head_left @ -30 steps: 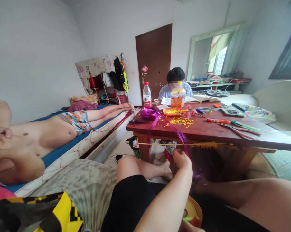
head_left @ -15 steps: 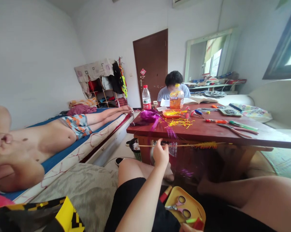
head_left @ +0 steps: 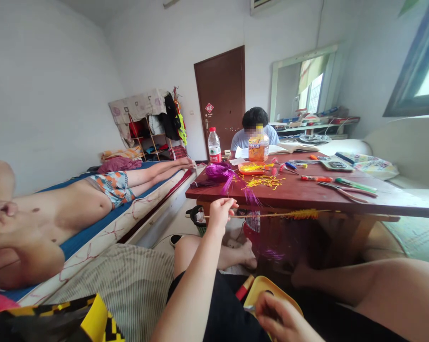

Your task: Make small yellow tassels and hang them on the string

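My left hand is just below the near table edge, its fingers bent together. A thin stick runs level behind it, with yellow twisted pieces bunched on its right part. Whatever sits between these fingertips is too fine to make out. Above, purple strands lie on the table and trail over its edge. Down in my lap, my right hand is closed around the handles of the scissors; only a bit of blade shows. Beneath them is a yellow tray.
On the red-brown table are yellow twisted bits, an orange dish, two bottles, pliers and pens. A person sits behind it. Another person lies on the bed at left. A basket stands underneath.
My left hand has shifted slightly left and its fingers have drawn together. My right hand has come up from the bottom edge onto the scissors in the tray.
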The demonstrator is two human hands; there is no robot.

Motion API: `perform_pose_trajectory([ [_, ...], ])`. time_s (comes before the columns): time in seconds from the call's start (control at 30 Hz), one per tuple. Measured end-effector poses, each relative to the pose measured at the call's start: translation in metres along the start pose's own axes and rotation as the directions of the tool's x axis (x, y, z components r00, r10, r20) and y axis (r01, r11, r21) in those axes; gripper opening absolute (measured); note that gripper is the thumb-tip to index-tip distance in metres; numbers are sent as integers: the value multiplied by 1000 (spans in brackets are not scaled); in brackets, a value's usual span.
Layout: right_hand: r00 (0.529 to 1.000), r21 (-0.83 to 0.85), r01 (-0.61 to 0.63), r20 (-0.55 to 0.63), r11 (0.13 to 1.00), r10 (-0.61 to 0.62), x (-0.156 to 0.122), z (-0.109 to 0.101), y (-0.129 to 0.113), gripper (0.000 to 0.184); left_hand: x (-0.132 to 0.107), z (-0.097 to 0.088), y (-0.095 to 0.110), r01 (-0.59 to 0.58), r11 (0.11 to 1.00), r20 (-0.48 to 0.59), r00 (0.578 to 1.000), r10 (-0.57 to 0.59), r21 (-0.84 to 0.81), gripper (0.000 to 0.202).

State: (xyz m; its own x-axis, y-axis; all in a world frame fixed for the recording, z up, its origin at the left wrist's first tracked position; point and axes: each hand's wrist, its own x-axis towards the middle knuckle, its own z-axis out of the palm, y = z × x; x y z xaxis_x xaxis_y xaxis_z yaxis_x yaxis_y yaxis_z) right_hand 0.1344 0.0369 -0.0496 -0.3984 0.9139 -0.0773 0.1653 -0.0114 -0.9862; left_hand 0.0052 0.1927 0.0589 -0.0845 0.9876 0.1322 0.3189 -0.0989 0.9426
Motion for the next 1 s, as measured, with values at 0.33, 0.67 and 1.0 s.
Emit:
perform_pose_trajectory([
  [0.33,999,469,-47,38,882,33,67,19,-63,21,13,-40,8,-5,990,120,993,-12,143,20],
  [0.67,997,296,-74,-9,952,81,52,9,-33,18,-6,-4,-28,-120,848,4,990,138,516,12],
  [1.0,961,-197,145,-204,970,-185,63,-2,-45,14,4,-10,-20,-81,676,-75,977,198,733,17],
])
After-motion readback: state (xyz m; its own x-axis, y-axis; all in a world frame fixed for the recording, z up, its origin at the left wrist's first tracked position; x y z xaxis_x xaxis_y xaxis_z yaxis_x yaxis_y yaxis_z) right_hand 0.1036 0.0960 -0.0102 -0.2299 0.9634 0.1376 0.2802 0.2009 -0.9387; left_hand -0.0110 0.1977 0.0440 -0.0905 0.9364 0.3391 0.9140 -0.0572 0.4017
